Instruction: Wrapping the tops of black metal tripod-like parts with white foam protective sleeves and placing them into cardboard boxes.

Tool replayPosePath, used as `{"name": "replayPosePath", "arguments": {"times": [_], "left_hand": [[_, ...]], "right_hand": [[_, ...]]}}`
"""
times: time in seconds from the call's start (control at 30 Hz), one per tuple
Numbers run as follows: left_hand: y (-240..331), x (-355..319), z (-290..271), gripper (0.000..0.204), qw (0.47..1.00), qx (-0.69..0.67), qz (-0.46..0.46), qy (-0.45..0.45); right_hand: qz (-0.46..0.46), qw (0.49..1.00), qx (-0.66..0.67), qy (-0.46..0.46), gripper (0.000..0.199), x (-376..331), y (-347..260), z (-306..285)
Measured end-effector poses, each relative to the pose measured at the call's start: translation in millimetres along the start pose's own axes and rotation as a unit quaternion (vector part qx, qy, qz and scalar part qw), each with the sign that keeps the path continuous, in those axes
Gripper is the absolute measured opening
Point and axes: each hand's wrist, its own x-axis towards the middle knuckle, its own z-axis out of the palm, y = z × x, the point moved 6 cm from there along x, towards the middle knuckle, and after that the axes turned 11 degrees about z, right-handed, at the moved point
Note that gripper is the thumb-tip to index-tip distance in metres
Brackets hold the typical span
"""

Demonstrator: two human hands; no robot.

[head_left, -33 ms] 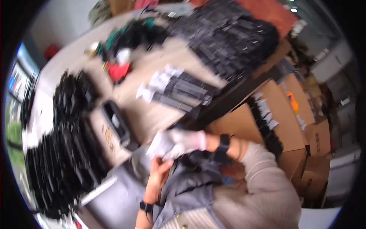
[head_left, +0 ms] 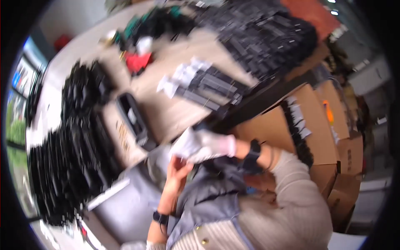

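Observation:
My right hand (head_left: 211, 145), in a white glove with a pink cuff, is closed on a white sheet-like piece (head_left: 186, 141) at the table's near edge. My bare left hand (head_left: 179, 173) comes up from below, its thumb and fingers pinching the lower edge of the same piece. Blur hides whether anything lies inside it. Just beyond my hands, flat black strips (head_left: 208, 93) with white wrapping at one end lie side by side on the table. To the left of them is an open, long black case (head_left: 132, 118).
Rows of long black pieces (head_left: 71, 166) are stacked on the left. A big heap of dark parts (head_left: 266, 41) covers the far right. A red piece (head_left: 137, 62) and black-green items (head_left: 160, 25) lie farther back. Cardboard boxes (head_left: 318, 125) stand at the right, beside black pieces with white ends.
The whole view has shifted, so the table and its things appear farther right and slightly higher. Both hands stay together at the white piece with little visible change in grip.

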Motion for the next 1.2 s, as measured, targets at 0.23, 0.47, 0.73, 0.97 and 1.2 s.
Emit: {"name": "replayPosePath", "arguments": {"times": [0.23,0.47,0.73,0.97,1.2], "left_hand": [[121.4,-5.9,-51.6,0.012,0.908,0.323,0.171,0.204],[151.0,50.4,-67.7,0.014,0.879,0.449,0.063,0.148],[114.9,-45.5,-9.0,0.008,0.944,0.309,0.098,0.058],[77.8,-65.2,-56.3,0.024,0.884,0.432,0.127,0.126],[106.7,-55.5,-40.6,0.050,0.669,0.641,0.352,-0.130]], "right_hand": [[0.205,0.963,0.171,0.046,0.036,-0.6,43.3,24.4],[0.259,0.962,0.059,-0.064,0.023,51.1,28.5,48.9],[0.263,0.906,-0.098,-0.316,0.020,92.5,38.2,62.8],[0.370,0.803,0.019,-0.467,0.020,63.4,47.7,94.9],[0.520,0.757,0.319,-0.232,0.032,54.7,36.0,86.2]]}}
